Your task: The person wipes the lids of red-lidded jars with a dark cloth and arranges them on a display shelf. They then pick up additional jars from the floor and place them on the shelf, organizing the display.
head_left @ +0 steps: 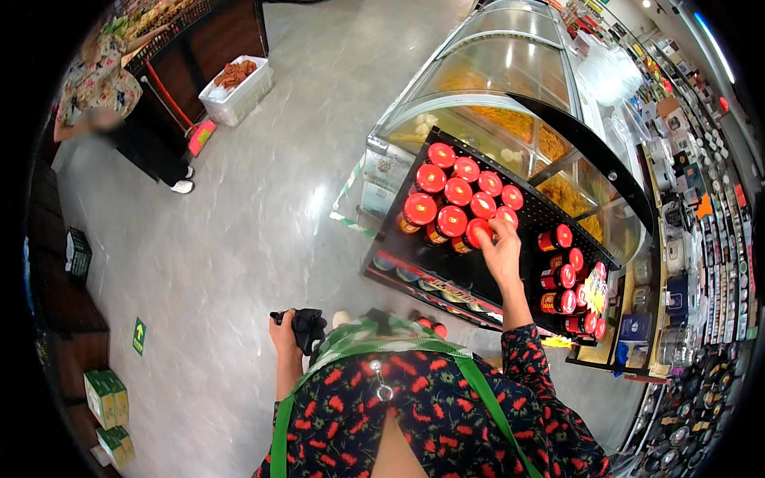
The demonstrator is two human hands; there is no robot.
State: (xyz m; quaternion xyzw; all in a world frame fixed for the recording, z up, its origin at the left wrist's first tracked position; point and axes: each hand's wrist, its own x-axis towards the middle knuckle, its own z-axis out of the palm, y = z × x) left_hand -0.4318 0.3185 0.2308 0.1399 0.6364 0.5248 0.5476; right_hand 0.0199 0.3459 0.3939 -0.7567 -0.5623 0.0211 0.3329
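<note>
My right hand (504, 251) reaches over a black display shelf (439, 263) with its thumb and fingertips on a red-lidded glass jar (476, 232). This jar stands upright at the front corner of a block of several matching jars (452, 191). Farther right on the same shelf is a second group of red-lidded jars (559, 276), partly behind a yellow starburst price tag (595, 290). Low at my left side, my left hand (282, 332) grips a crumpled black cloth (308, 327). A lower tier with round lids (427, 285) shows under the shelf's front edge.
A curved glass food case (490, 66) adjoins the shelf's back. At the far left stands a person (107, 89) beside a pink-bristled broom (202, 137) and a white crate (236, 95) of reddish-brown food. Green cartons (107, 397) sit lower left; stocked shelving (687, 239) lines the right.
</note>
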